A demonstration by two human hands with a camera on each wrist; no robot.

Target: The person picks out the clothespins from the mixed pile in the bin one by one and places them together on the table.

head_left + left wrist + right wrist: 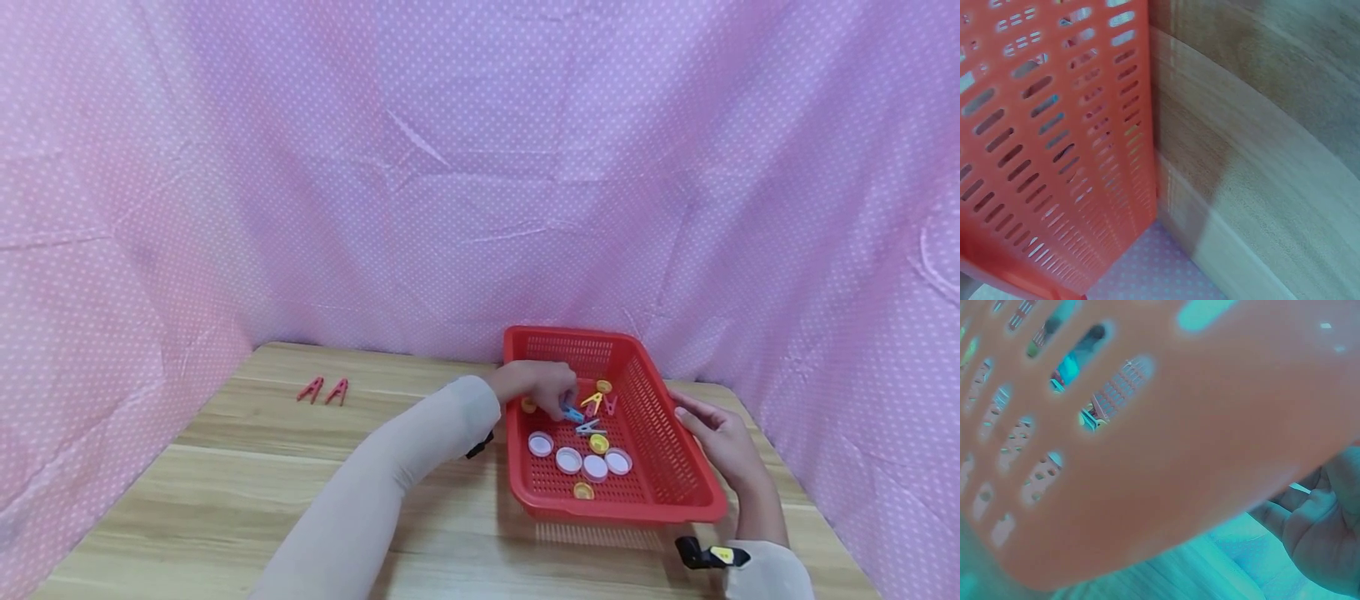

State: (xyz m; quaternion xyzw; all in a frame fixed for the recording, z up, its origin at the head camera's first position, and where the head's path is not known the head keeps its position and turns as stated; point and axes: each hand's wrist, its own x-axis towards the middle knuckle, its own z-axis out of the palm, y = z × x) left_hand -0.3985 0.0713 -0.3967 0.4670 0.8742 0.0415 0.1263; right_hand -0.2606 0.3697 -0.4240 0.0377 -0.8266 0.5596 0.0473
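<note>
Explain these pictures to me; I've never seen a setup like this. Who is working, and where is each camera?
No robot here: a person works bare-handed. The wide picture is taken from the head, looking forward and down. The other two come from wrist cameras, one per arm, both close to the slotted wall of a red basket. On the wooden table, two red clothespins lie to the basket's left. Inside are white caps, yellow caps and more clothespins. The left hand reaches in and appears to pinch a blue clothespin; the right hand holds the basket's right rim.
</note>
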